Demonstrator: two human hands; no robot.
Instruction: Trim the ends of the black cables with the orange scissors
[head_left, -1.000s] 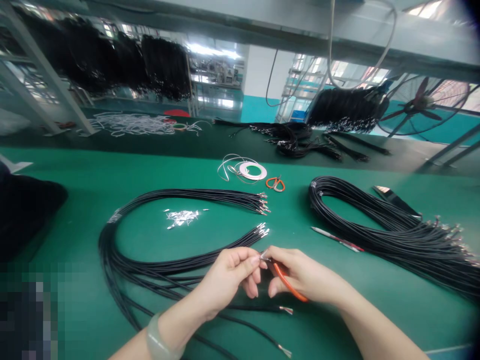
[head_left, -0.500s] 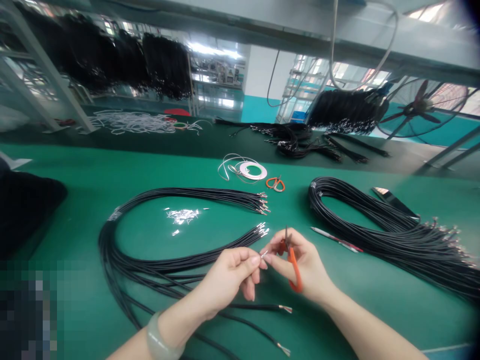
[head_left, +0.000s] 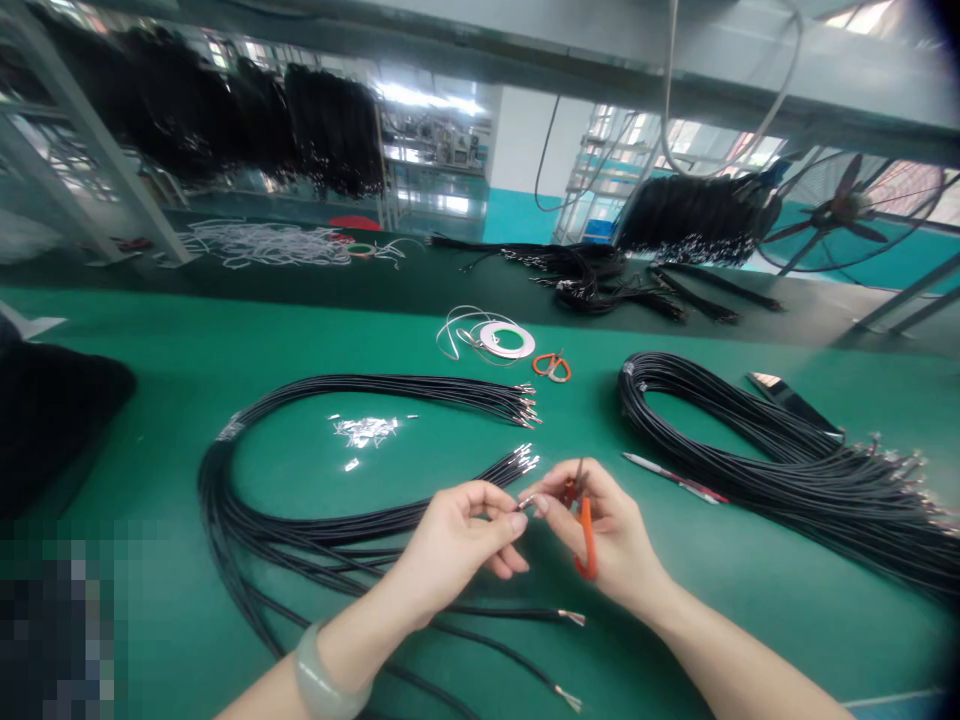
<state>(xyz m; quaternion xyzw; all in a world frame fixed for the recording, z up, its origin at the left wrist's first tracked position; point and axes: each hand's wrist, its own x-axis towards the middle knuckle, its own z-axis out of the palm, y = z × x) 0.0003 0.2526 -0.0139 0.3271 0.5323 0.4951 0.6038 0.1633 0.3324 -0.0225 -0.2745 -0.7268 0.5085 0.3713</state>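
My left hand (head_left: 461,540), with a pale green bangle on its wrist, is closed in a pinch on the end of a black cable, whose stripped tip (head_left: 526,502) shows between my hands. My right hand (head_left: 611,535) holds small scissors (head_left: 588,545) with orange handles against its palm, while its thumb and forefinger pinch at the same tip. Below my hands lie loose black cables with bared wire ends (head_left: 571,618). A curved bundle of black cables (head_left: 315,385) with a wrapped tie rests to the left, around a small pile of short white pieces (head_left: 367,432).
A second bundle of black cables (head_left: 675,420) lies to the right, beside a pen (head_left: 671,478) and a dark flat object (head_left: 795,405). Further back are a white tape roll (head_left: 487,345) and another orange-handled pair of scissors (head_left: 552,368). A fan (head_left: 844,210) stands at the far right.
My hands have risen slightly, and the left fingers have shifted a little along the cable tip. More of the bared end shows between the hands. The scissors stay in my right hand.
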